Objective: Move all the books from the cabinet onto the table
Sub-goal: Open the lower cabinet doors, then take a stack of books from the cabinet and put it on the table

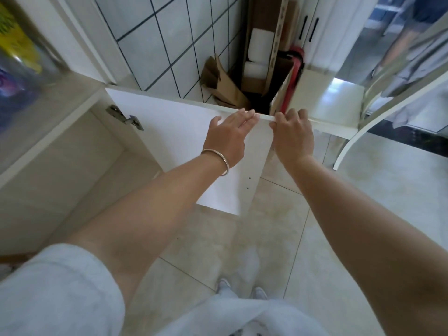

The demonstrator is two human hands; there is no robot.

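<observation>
At door (184,132) top edge: left hand (228,139) flat, right hand (292,135) curled over it. Beyond, cardboard (225,86); left, one open cabinet (80,163).

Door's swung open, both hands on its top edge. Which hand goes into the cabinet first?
Left, probably. The left hand rests flat on the door nearer the cabinet opening; the right hand grips the edge farther out.

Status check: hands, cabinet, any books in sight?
Both hands on open cabinet door's top edge: left hand flat, right hand curled over it. Visible cabinet interior shows no books. Nothing blocking.
</observation>
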